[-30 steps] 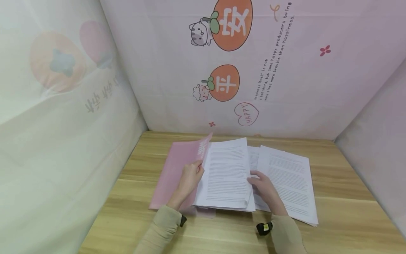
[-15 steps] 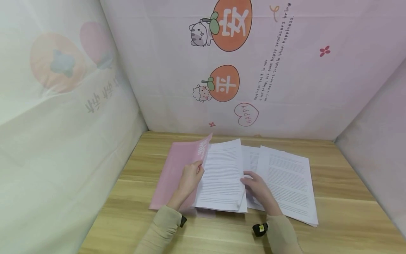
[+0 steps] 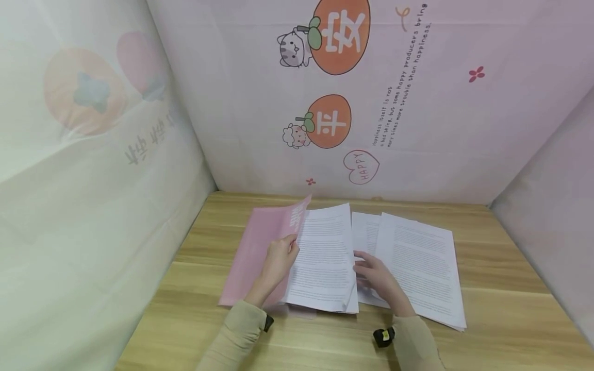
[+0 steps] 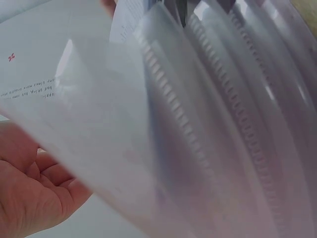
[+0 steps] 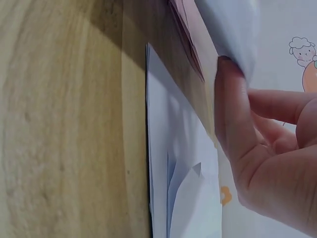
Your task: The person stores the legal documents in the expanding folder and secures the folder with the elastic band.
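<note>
My left grip (image 3: 278,255) is closed in a pinch on the raised edge of a pink folder (image 3: 260,247), fingers curled, back of the hand uppermost. The folder lies on the wood-grain tabletop (image 3: 195,299), left of centre, with that raised edge tilted up beside the printed sheets. The left wrist view finds a row of clear pockets (image 4: 223,89) fanned out beside this grip, their borders marked with ladder-like strips. The white printed sheets (image 3: 322,257) stand against the raised edge, their left side passing behind it; a pale pink strip shows below their lower edge. Their lower right corner is curled. My right grip (image 3: 378,275) is partly open, fingers gently bent, fingertips touching the right edge of these sheets; I cannot tell whether thumb and fingers close on the paper. Under and to the right of it, loose printed pages (image 3: 422,268) lie on the tabletop, overlapping unevenly. A black wristband (image 3: 384,337) with a small yellow mark sits at my right cuff; both sleeves (image 3: 234,337) are beige. Behind the tabletop rises a pale printed cloth (image 3: 260,139) bearing orange fruit, small animals and lettering.
</note>
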`<state>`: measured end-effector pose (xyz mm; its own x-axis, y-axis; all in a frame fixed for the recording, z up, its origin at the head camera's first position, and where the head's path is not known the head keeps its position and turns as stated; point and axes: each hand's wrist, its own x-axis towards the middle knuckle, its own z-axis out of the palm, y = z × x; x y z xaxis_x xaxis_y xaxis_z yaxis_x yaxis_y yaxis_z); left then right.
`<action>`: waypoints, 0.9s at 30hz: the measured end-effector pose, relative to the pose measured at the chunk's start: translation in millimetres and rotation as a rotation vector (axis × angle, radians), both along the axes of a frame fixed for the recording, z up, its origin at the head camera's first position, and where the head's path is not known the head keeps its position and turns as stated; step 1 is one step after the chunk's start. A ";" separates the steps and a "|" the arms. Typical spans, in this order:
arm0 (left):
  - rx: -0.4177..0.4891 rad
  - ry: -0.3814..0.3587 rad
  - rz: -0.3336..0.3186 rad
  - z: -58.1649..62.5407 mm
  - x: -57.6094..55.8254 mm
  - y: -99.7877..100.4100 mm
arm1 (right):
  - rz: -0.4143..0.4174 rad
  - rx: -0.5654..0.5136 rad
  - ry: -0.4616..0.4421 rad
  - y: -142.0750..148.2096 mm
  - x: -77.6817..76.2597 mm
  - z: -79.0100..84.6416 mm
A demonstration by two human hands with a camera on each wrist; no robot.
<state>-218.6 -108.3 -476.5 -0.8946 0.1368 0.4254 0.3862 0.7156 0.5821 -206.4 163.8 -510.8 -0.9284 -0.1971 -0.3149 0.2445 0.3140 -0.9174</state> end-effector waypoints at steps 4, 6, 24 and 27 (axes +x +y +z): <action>-0.002 -0.003 -0.009 0.0 -0.5 -0.6 | -0.029 -0.003 0.002 -1.4 -1.6 0.7; 0.006 -0.008 -0.014 0.2 -0.5 -1.0 | -0.039 -0.017 0.005 -4.0 -1.9 2.4; 0.010 -0.016 -0.017 -0.7 -1.0 -1.1 | -0.021 -0.106 0.019 -29.6 -9.3 6.0; 0.015 -0.019 -0.017 -0.2 -1.0 -1.1 | -0.009 -0.107 0.022 -32.0 -9.4 5.6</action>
